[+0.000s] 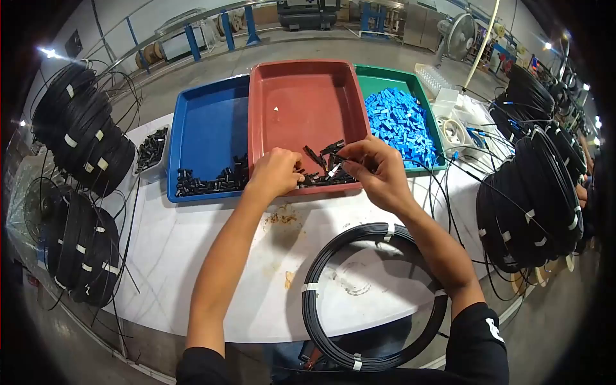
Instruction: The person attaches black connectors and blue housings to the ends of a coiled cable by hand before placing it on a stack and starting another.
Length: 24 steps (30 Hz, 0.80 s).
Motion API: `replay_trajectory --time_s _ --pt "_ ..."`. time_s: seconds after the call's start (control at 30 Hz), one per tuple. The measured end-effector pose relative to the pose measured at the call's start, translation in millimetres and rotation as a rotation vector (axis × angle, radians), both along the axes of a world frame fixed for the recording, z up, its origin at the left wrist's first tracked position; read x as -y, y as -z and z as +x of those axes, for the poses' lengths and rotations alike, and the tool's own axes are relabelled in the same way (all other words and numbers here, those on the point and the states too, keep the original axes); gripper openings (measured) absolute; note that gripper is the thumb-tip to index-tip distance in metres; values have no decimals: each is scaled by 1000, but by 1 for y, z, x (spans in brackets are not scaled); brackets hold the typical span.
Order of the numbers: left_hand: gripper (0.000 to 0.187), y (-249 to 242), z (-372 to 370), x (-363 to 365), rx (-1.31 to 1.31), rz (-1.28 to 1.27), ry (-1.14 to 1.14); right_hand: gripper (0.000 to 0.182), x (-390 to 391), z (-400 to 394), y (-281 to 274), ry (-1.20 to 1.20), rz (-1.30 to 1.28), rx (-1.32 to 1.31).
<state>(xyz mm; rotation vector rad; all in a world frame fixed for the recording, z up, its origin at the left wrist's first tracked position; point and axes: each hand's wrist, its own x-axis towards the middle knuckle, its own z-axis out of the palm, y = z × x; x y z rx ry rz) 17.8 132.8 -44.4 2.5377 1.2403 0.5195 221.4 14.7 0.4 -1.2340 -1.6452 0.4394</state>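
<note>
My right hand (pixel 380 168) is over the front right corner of the red tray (pixel 307 102). Its thumb and fingers pinch a small black-and-white connector part (pixel 333 169). To its left, my left hand (pixel 276 171) is at the tray's front edge with its fingers curled closed; whatever they hold is hidden. Small black connector pieces (pixel 313 181) lie along the front of the red tray, between and below my hands. A coil of black cable (pixel 310 314), bound with white tape, lies at the table's near edge under my right forearm.
A blue tray (pixel 208 122) with black pieces stands left, a green tray (pixel 385 74) of blue connectors (pixel 398 125) right. A small bin (pixel 153 153) of black parts sits at far left. Stacked cable coils (pixel 531 199) flank the white table (pixel 167 276) on both sides.
</note>
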Motion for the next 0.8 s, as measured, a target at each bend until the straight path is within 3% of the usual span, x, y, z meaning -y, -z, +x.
replay_trajectory --time_s 0.17,0.3,0.4,0.43,0.5,0.6,0.8 --pt "15 -3 5 -1 37 -166 14 15 -6 -4 8 10 42 10" --pt "13 2 -8 -13 162 -86 80 14 -6 -4 9 2 110 66" --pt "25 6 -15 -15 837 -471 289 14 -4 -4 9 -3 160 87" --pt "25 -1 -12 -6 836 -474 293 14 -4 -4 9 -22 197 85" --pt "28 -15 -7 12 1198 -517 435 15 0 -5 6 -15 222 114" --pt "30 -35 -7 30 1123 -449 477 21 1 -9 4 -42 381 48" --pt "26 -49 -9 48 974 -357 485 18 21 -8 -13 -32 357 -17"
